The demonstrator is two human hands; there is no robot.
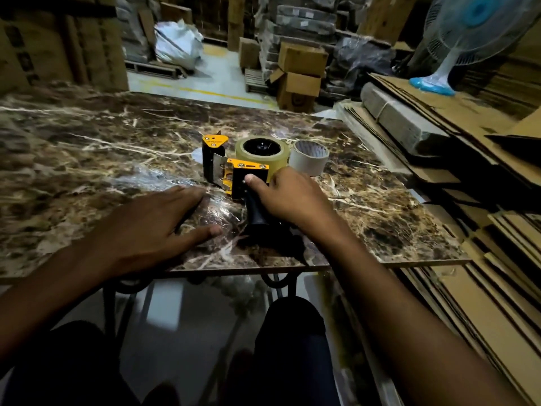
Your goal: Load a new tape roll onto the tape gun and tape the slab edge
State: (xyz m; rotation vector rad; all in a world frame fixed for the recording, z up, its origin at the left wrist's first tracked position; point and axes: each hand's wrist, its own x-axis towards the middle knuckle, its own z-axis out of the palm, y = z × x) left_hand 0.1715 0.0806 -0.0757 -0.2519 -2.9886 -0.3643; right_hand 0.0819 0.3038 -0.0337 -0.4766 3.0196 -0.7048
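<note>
A yellow and black tape gun (234, 168) lies on the brown marble slab (102, 148), with a tan tape roll (262, 150) mounted on it. My right hand (289, 194) is wrapped around the gun's black handle, thumb on the yellow plate. My left hand (158, 221) rests flat on the slab left of the handle, fingers spread, holding nothing. An empty white cardboard core (310, 158) stands to the right of the roll. Clear film glints on the slab near my left fingers.
Flattened cardboard sheets (468, 288) are stacked along the right side. A blue and white fan (465, 33) stands on cardboard at the back right. Boxes (298, 74) and pallets fill the floor beyond the slab. My knees are below the slab's near edge (234, 269).
</note>
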